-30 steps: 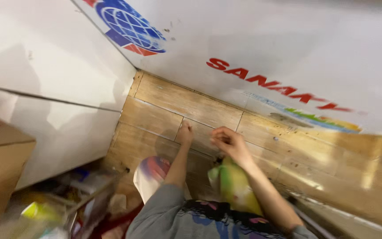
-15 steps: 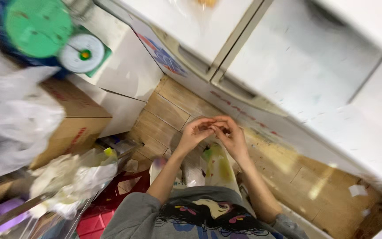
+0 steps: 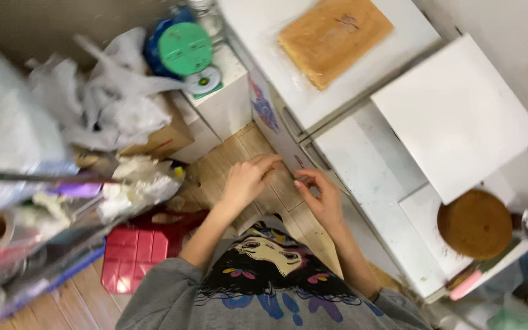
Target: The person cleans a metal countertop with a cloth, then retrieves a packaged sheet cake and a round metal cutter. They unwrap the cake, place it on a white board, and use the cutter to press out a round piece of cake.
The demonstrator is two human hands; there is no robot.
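My left hand [image 3: 247,180] and my right hand [image 3: 319,195] are held out side by side in front of my chest, above a wooden floor [image 3: 258,153]. Both have loosely spread fingers and hold nothing that I can see. They hover next to the edge of a white counter [image 3: 368,171]. On that counter lie a rectangular sponge cake sheet [image 3: 334,36], a white square board [image 3: 456,113] and a round brown cake [image 3: 475,223]. I wear a grey printed sweatshirt [image 3: 270,287].
White plastic bags [image 3: 111,104] and a cardboard box [image 3: 154,140] pile up at the left. A green lid [image 3: 184,49] tops a blue tub by a white box [image 3: 221,98]. A red quilted mat [image 3: 135,253] lies on the floor. A cluttered shelf [image 3: 25,244] juts in at lower left.
My view has swung up from the floor to the counter. My hands have parted slightly and risen, and the yellow-green thing seen by them earlier is out of sight.
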